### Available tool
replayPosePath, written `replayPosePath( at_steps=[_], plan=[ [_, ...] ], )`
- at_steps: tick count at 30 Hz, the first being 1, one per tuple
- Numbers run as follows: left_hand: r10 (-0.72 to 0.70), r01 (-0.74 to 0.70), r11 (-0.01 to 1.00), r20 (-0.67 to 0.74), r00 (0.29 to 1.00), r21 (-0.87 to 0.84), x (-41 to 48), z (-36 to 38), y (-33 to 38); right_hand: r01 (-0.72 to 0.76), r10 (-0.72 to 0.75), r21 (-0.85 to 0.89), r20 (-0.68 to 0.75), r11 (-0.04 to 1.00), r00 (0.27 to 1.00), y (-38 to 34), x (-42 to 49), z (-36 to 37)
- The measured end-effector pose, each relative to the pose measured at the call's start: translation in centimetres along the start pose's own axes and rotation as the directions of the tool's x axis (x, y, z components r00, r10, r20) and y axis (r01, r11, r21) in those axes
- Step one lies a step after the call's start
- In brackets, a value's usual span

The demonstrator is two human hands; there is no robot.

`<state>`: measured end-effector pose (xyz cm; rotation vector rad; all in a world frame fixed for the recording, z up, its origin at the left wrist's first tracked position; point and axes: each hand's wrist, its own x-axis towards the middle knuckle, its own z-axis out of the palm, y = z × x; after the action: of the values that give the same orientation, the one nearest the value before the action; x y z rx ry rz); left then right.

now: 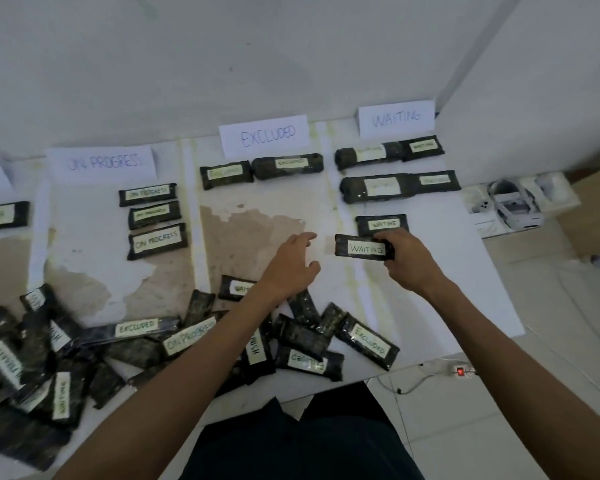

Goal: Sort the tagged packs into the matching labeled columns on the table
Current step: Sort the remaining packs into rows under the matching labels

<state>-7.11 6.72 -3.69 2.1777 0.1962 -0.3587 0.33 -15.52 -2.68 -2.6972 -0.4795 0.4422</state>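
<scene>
White with brown worn patches, the counter (430,306) stands against a pale wall. On its right side, the right hand (407,261) grips a black pack (362,248) with a tag that says WAITING. Its fingers curl round the pack's right end. The pack is in the column under the WAITING sign (395,118), just in front of another WAITING pack (381,224). Whether it lies on the counter or is held a bit above it cannot be told.

The left hand (291,268) is just to the left of the pack, with its fingers loose and holding nothing. Its wrist covers part of a third WAITING pack (236,288).

In the middle column, two packs lie under the EXCLUDED sign (264,136). Further left, three packs lie one behind the other under the ON PROGRESS sign (103,163). Along the near edge is a big messy pile of black packs (118,348), some with tags up and some turned over.

Past the right edge, a white headset (513,206) lies on the floor, and a power strip (460,371) shows a red light.
</scene>
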Motion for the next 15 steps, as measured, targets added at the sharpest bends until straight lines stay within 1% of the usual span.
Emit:
replayPosePath(
  at_steps=[3,8,12,15],
  plan=[
    [0.010,-0.011,0.999,0.027,1.000,0.042,2.0,2.3,1.2,-0.032,0.032,-0.029,-0.005,0.999,0.999,3.8,1.0,-1.4],
    [0.037,-0.048,0.986,0.067,0.997,0.160,5.1,6.2,2.9,-0.068,0.067,-0.090,-0.018,0.994,0.998,10.1,2.8,-3.0],
    [0.120,-0.126,0.957,0.040,0.992,0.262,7.5,8.9,4.8,-0.107,0.105,-0.139,-0.018,0.984,0.994,14.5,4.7,-4.2],
    [0.204,-0.191,0.910,0.003,0.979,0.368,9.2,10.8,6.0,-0.104,0.102,-0.130,-0.023,0.986,0.995,16.7,6.1,-4.8]
  ],
)
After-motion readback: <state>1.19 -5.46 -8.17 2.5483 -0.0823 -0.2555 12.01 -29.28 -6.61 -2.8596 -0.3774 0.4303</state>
